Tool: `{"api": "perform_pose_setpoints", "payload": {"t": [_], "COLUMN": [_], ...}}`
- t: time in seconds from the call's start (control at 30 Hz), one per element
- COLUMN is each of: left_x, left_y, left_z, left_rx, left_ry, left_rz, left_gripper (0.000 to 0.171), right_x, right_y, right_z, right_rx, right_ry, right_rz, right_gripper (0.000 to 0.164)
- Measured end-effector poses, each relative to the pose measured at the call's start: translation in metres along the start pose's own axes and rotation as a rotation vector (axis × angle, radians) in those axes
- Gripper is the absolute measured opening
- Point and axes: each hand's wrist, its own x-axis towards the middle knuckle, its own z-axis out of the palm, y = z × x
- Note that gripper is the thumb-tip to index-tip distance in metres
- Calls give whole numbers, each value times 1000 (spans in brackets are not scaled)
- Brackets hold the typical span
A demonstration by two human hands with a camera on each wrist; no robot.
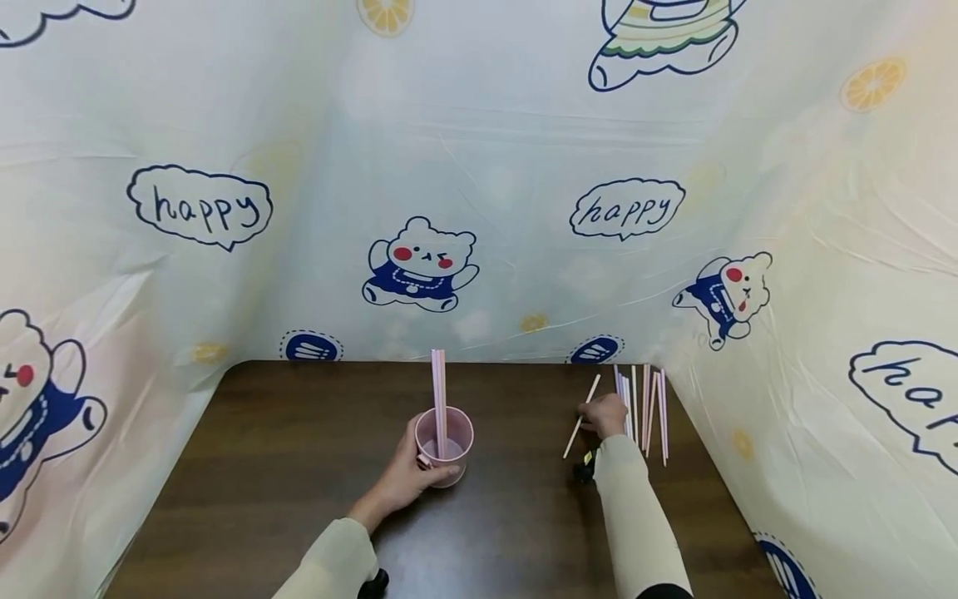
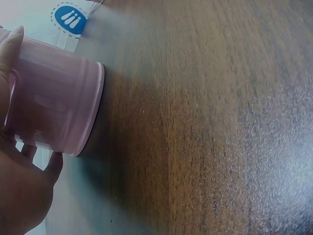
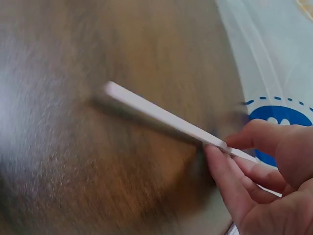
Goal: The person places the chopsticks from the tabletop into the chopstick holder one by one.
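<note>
Brown tabletop [image 1: 516, 532] lies under our pink cup [image 2: 63, 103], which our left hand [image 1: 404, 481] grips around its side, straws [image 1: 442, 391] standing in it. With our right hand [image 1: 606, 413] we pinch one pale straw [image 3: 159, 113], just left of the row [image 1: 647, 399]. We judge this the picking-up step; next likely calls for carrying that straw across and lowering it into the cup.

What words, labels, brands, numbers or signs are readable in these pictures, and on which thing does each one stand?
"happy": left bubble on the cloth.
"happy": middle bubble on the cloth.
"ha": right-edge bubble on the cloth; the rest is cut off.
Yellow tag by the right hand: too small to read.
Cup, straws: no text visible.
</note>
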Motion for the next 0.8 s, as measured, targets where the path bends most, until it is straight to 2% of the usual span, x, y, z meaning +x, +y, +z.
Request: {"api": "perform_pose_setpoints", "payload": {"t": [0.1, 0.23, 0.43, 0.6, 0.8], "left_x": [-2, -2, 0, -2, -1], "left_y": [-3, -3, -2, -1, 0], "left_z": [2, 2, 0, 0, 1], "left_rx": [5, -15, -32, -30, -34], "left_ry": [5, 16, 17, 11, 13], "left_rz": [34, 67, 47, 32, 35], "left_gripper": [100, 98, 99, 100, 99], "right_x": [-3, -8, -16, -22, -28], "right_y": [2, 3, 2, -7, -36], "right_z": [-2, -3, 1, 8, 15], "right_rx": [81, 104, 167, 215, 269], "right_ry": [-29, -61, -111, -138, -168], "right_rz": [36, 50, 17, -51, -156], "right_gripper": [13, 20, 32, 34, 31]}}
